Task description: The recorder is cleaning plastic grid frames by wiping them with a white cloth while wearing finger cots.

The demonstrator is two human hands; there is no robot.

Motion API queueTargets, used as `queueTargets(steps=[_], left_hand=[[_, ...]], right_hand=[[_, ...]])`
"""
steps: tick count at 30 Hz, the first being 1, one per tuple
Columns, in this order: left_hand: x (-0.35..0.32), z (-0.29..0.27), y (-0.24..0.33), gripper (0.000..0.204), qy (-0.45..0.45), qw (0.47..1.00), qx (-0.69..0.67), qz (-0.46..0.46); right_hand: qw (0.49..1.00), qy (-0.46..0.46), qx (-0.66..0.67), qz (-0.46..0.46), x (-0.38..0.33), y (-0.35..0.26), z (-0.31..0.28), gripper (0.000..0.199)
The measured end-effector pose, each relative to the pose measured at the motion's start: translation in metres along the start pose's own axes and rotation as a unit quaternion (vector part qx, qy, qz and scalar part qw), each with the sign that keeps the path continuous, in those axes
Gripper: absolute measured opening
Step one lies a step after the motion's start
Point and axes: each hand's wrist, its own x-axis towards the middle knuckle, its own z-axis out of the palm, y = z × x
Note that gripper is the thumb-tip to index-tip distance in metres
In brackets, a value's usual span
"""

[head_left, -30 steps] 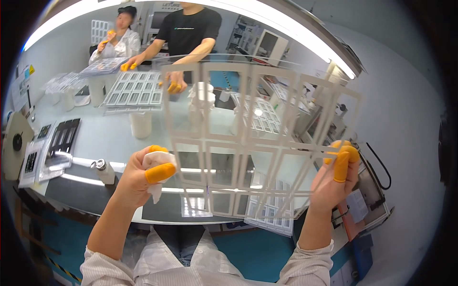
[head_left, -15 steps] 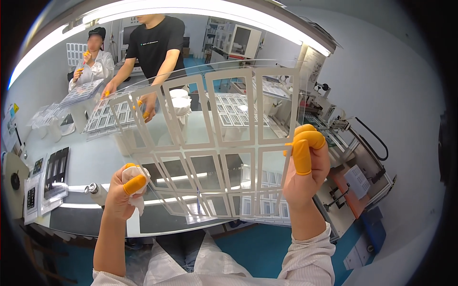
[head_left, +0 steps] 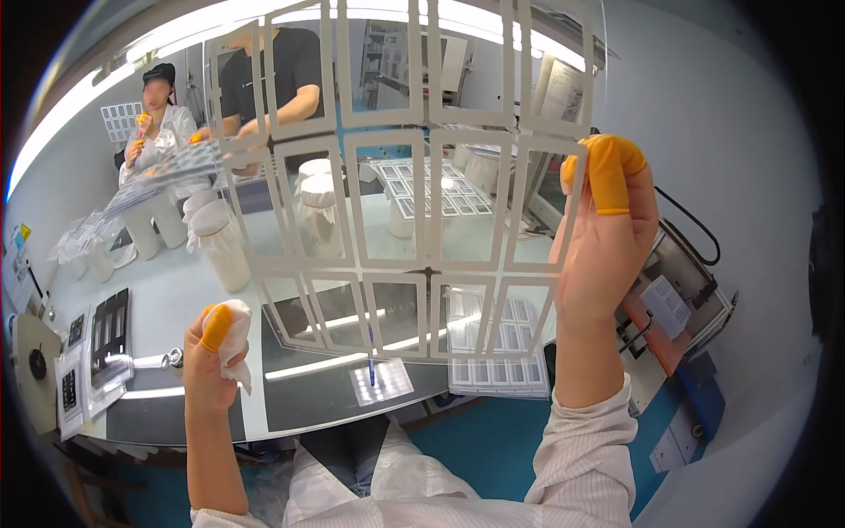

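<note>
A large clear sheet printed with rows of pale grey rectangular frames (head_left: 428, 198) is raised upright before me. My right hand (head_left: 612, 229), with orange finger cots, pinches it at its right edge. Lower left, my left hand (head_left: 209, 365) is closed round a crumpled white cloth (head_left: 236, 339), its thumb in an orange cot. That hand is apart from the sheet. Through the clear panes I see the table and the people beyond.
Cloth-covered white jars (head_left: 220, 246) stand on the table (head_left: 220, 409). A blue pen (head_left: 371, 365) lies near a small white sheet (head_left: 396, 387), left of stacked framed sheets (head_left: 497, 378). Black panels (head_left: 107, 330) lie left. Two people (head_left: 167, 123) work across the table.
My right hand has moved up and right, raising the sheet and turning it more upright. My left hand, earlier at the sheet's left edge, is now away from it, still with the cloth.
</note>
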Motion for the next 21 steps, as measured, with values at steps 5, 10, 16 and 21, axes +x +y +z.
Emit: queueTargets(steps=[5,10,16,21], left_hand=[[-0.013,0.022,0.003,0.022,0.046,0.987,0.134,-0.070],[-0.025,0.034,-0.010,0.012,-0.045,0.945,0.324,0.003],[-0.027,0.081,-0.010,0.019,-0.167,0.875,0.443,0.103],[-0.015,0.116,0.001,0.024,-0.161,0.815,0.455,0.319]], right_hand=[[1.000,0.030,-0.002,-0.007,0.005,-0.002,0.004,0.013],[0.999,0.042,0.007,-0.013,0.012,-0.004,0.015,0.011],[0.997,0.064,-0.014,-0.030,0.028,-0.004,0.038,0.009],[0.990,0.092,-0.098,-0.051,0.041,0.000,0.054,0.014]])
